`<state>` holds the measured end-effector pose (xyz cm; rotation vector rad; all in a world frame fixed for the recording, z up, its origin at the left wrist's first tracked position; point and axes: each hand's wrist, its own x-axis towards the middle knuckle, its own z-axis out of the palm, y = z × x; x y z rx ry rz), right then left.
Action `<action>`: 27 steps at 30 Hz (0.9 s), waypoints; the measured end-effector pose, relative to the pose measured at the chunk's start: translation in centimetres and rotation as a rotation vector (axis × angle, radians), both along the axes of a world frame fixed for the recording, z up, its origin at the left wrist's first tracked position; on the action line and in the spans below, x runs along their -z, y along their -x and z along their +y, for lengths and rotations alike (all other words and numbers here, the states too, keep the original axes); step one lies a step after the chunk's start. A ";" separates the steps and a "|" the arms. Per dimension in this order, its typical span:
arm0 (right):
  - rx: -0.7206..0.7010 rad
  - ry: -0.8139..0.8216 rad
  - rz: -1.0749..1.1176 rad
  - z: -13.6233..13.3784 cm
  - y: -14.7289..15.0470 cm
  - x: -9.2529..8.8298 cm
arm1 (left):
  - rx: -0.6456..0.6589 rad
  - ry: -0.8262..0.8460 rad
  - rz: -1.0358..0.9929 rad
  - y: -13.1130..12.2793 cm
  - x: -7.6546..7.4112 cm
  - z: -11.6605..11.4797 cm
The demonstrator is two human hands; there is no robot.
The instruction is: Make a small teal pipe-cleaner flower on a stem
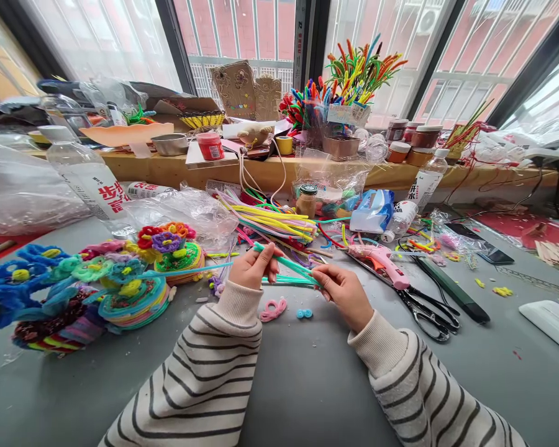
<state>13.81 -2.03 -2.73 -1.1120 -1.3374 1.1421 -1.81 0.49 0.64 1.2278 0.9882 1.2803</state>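
Observation:
Both of my hands hold turquoise pipe cleaners (292,268) above the grey table (298,372). My left hand (255,267) pinches them near one end, fingers closed. My right hand (342,290) grips the same stems further along, fingers closed. One long stem runs off to the left towards the finished pieces. Just below the hands lie a small pink pipe-cleaner loop (273,309) and a tiny blue one (304,313). Both arms wear a striped sleeve.
Finished pipe-cleaner flowers and coiled baskets (125,292) fill the left. A loose pile of coloured pipe cleaners (274,220) lies behind the hands. To the right are a pink glue gun (382,259), black scissors (428,310), and a phone (482,245). A cluttered wooden sill (261,171) runs behind.

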 end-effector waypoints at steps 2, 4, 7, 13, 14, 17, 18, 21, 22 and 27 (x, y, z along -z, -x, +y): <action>0.024 0.002 0.003 0.1 -0.1 0.1 | -0.074 -0.028 0.007 0.3 -0.2 0.1; 0.036 0.006 0.004 0.1 -0.1 0.2 | -0.132 -0.039 0.069 0.3 -0.5 0.0; 0.066 -0.014 -0.009 -0.1 -0.2 0.1 | -0.230 -0.034 0.161 0.4 -0.9 -0.2; 0.209 -0.091 -0.041 -0.2 -1.3 0.0 | -0.097 -0.020 0.243 1.4 -0.6 0.2; 0.229 -0.099 -0.038 -0.1 -1.6 0.0 | -0.056 -0.032 0.273 1.5 -0.3 0.3; 0.303 -0.122 -0.047 -0.1 -3.3 -0.3 | -0.011 -0.091 0.357 1.8 0.6 0.7; 0.338 -0.134 -0.071 -0.3 -4.0 -0.4 | -0.013 -0.118 0.385 1.9 0.8 0.8; 0.495 -0.133 -0.193 -1.7 -6.6 -0.5 | -0.062 -0.195 0.421 2.3 1.3 1.3; 0.552 -0.124 -0.252 -2.4 -7.6 -0.4 | -0.084 -0.212 0.430 2.4 1.4 1.4; 0.641 -0.215 -0.869 -6.3 -12.5 0.4 | -0.199 -0.226 0.447 2.8 1.4 1.6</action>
